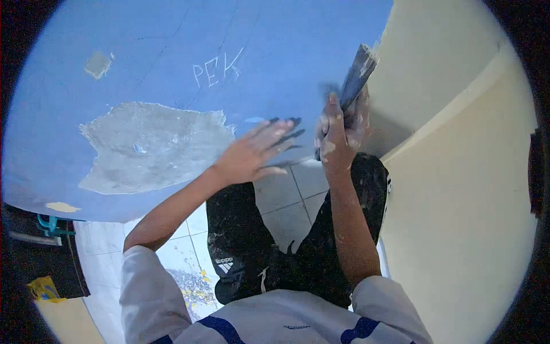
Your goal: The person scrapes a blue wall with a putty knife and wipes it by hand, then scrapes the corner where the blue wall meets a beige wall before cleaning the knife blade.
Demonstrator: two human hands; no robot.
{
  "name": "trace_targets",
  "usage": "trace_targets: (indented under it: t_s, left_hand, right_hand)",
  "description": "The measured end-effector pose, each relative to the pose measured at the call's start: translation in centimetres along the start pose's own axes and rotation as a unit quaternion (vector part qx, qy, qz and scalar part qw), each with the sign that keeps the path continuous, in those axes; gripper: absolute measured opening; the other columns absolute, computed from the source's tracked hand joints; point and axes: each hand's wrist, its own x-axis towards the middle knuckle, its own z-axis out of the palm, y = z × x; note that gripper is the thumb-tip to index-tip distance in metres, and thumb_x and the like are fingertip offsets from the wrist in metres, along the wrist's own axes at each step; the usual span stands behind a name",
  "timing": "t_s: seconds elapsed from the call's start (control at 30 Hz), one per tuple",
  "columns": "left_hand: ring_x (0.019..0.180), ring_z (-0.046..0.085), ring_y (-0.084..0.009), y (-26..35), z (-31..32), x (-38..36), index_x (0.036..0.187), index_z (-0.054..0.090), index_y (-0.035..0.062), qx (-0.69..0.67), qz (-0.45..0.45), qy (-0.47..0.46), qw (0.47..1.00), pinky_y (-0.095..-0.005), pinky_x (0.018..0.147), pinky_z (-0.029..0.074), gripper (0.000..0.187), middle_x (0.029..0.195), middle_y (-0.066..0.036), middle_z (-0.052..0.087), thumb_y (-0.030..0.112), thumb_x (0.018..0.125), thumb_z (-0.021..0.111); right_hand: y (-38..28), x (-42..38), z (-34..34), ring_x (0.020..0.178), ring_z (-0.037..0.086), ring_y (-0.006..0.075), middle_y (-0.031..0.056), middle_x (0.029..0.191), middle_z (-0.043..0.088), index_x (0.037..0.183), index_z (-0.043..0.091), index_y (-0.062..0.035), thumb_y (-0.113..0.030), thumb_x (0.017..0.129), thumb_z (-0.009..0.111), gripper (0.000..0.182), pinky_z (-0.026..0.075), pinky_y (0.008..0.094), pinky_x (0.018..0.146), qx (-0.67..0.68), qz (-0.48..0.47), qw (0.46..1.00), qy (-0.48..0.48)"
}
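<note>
My right hand (341,129), whitened with dust, is wrapped round a flat scraper-like tool (358,74). The tool's wide dark blade tilts up to the right and meets the corner where the blue wall (286,51) joins the cream wall (452,34). My left hand (260,150) has its fingers spread close to the blue wall, with nothing in it; whether it touches the wall I cannot tell. Left of it lies a large bare grey patch (154,146) with ragged edges. White letters (217,69) are scratched into the blue paint above.
A smaller grey patch (98,65) is at the upper left. Paint flakes lie on the tiled floor (192,246) between my left arm and leg. At the far left are a dark piece of furniture (57,261), a teal object (54,225) and a yellow item (44,288).
</note>
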Motion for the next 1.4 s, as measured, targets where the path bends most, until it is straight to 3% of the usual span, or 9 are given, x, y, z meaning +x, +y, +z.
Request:
trace_targets:
  t_s: [0.1, 0.2, 0.3, 0.43, 0.47, 0.53, 0.63, 1.07, 1.4]
  left_hand:
    - [0.136, 0.031, -0.035, -1.5, -4.4, 0.4, 0.136, 0.044, 0.0089, 0.173, -0.14, 0.151, 0.963, -0.0492, 0.112, 0.02, 0.062, 0.148, -0.018, 0.03, 0.048, 0.089, 0.051]
    - [0.136, 0.03, -0.0358, -1.0, -5.3, 1.7, 0.136, 0.046, 0.0117, 0.239, -0.167, 0.111, 0.95, -0.0479, 0.112, 0.02, 0.062, 0.147, -0.019, 0.031, 0.051, 0.088, 0.052]
    - [0.135, 0.032, -0.0333, 0.2, -1.0, -2.1, 0.135, 0.044, 0.008, -0.079, -0.004, -0.314, 0.946, -0.0489, 0.11, 0.027, 0.061, 0.143, -0.017, 0.039, 0.043, 0.087, 0.058]
    - [0.122, 0.048, -0.0339, 0.1, -1.2, -1.7, 0.127, 0.053, 0.0084, -0.038, 0.01, -0.17, 0.985, -0.0422, 0.101, 0.04, 0.047, 0.131, -0.016, 0.051, 0.041, 0.093, 0.051]
    - [0.116, 0.052, -0.0326, 0.2, -2.0, -1.3, 0.125, 0.053, 0.0069, -0.119, -0.099, -0.099, 0.983, -0.0407, 0.099, 0.042, 0.045, 0.125, -0.014, 0.056, 0.038, 0.093, 0.051]
    - [0.104, 0.06, -0.0277, 0.5, -3.3, -0.3, 0.121, 0.054, 0.0004, -0.28, -0.277, 0.052, 0.918, -0.0377, 0.093, 0.045, 0.044, 0.111, -0.013, 0.063, 0.037, 0.098, 0.045]
    - [0.099, 0.061, -0.0247, -0.6, -3.7, 0.7, 0.119, 0.053, -0.0042, -0.543, -0.354, 0.163, 0.744, -0.0376, 0.091, 0.047, 0.052, 0.104, -0.015, 0.064, 0.041, 0.1, 0.037]
    - [0.075, 0.064, -0.0185, -0.3, -2.8, 0.3, 0.099, 0.058, 0.0005, -0.653, -0.357, 0.191, 0.64, -0.0312, 0.069, 0.053, 0.048, 0.087, -0.012, 0.065, 0.044, 0.1, 0.037]
    - [0.074, 0.062, -0.0166, -0.3, -2.6, 0.5, 0.101, 0.056, 0.0036, -0.63, -0.379, 0.212, 0.645, -0.0299, 0.064, 0.052, 0.04, 0.086, -0.009, 0.063, 0.04, 0.099, 0.041]
  right_hand:
    - [0.0, 0.0, -1.3, 0.049, 0.042, 0.0046, -0.0006, 0.064, 0.052, 0.14, 0.038, -0.0033, -0.013, 0.09, 0.06, 0.055, 0.035, 0.0232, 0.043, 0.001, 0.004, 1.0, -0.007]
    - [-0.9, 0.1, -1.1, 0.051, 0.043, 0.0038, -0.0003, 0.065, 0.053, 0.139, 0.039, -0.0042, -0.014, 0.09, 0.06, 0.055, 0.036, 0.0222, 0.045, 0.01, 0.064, 0.998, 0.007]
    - [-1.5, -0.3, 0.0, 0.053, 0.044, 0.0028, -0.0006, 0.067, 0.053, 0.137, 0.042, -0.0045, -0.016, 0.091, 0.06, 0.051, 0.036, 0.0209, 0.044, 0.021, 0.107, 0.994, -0.019]
    - [1.9, -1.5, 1.0, 0.054, 0.044, 0.0036, -0.003, 0.066, 0.049, 0.134, 0.046, -0.0043, -0.019, 0.093, 0.058, 0.045, 0.037, 0.0212, 0.045, -0.044, 0.032, 0.989, -0.139]
    - [2.7, -2.3, 1.6, 0.055, 0.043, 0.0039, -0.0031, 0.066, 0.049, 0.133, 0.046, -0.0037, -0.019, 0.093, 0.057, 0.044, 0.038, 0.0216, 0.047, -0.047, 0.025, 0.986, -0.159]
    - [4.1, -3.9, 3.2, 0.057, 0.043, 0.0045, -0.0029, 0.065, 0.048, 0.132, 0.047, -0.0026, -0.02, 0.095, 0.055, 0.042, 0.038, 0.0224, 0.05, -0.024, 0.027, 0.982, -0.183]
    - [5.6, -5.9, 5.0, 0.057, 0.044, 0.0058, 0.0, 0.064, 0.048, 0.13, 0.048, -0.0016, -0.019, 0.096, 0.052, 0.039, 0.039, 0.0249, 0.051, -0.048, 0.03, 0.979, -0.195]
    - [5.4, -8.1, 8.7, 0.085, 0.06, 0.0291, 0.0221, 0.092, 0.06, 0.121, 0.05, 0.0063, -0.011, 0.094, 0.049, 0.032, 0.045, 0.0368, 0.081, -0.084, -0.007, 0.989, -0.12]
    - [6.2, -8.4, 9.4, 0.083, 0.056, 0.0146, 0.0134, 0.09, 0.061, 0.116, 0.053, 0.004, -0.007, 0.093, 0.05, 0.026, 0.045, 0.0314, 0.073, -0.017, 0.042, 0.995, -0.091]
